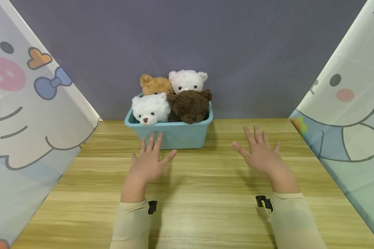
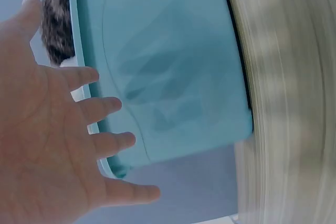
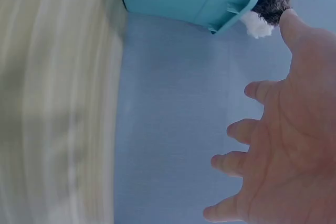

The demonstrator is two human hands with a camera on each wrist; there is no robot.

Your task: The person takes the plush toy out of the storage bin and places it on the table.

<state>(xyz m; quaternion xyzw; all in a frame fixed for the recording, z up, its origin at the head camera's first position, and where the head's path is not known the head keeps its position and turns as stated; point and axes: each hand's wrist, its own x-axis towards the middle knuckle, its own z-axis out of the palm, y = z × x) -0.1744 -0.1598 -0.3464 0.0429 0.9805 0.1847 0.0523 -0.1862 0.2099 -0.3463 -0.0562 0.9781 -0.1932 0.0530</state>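
A teal plastic bin (image 1: pixel 184 136) stands at the back of the wooden table, filled with plush bears. In front sit a white bear (image 1: pixel 151 109) and a dark brown bear (image 1: pixel 190 106); behind them are a tan bear (image 1: pixel 156 84) and another white bear (image 1: pixel 187 80). Their lower bodies are hidden by the bin. My left hand (image 1: pixel 148 162) hovers before the bin's front wall, fingers spread, holding nothing; its shadow falls on that wall in the left wrist view. To the right of the bin, my right hand (image 1: pixel 261 155) is held over the table with spread fingers and nothing in it.
Behind the wooden table (image 1: pixel 205 193) rises a grey panel (image 1: pixel 249 62). Cartoon-printed sheets hang on the left (image 1: pixel 34 103) and on the right (image 1: pixel 343 103), slanting along the table's sides. A small black camera mount is strapped at each wrist.
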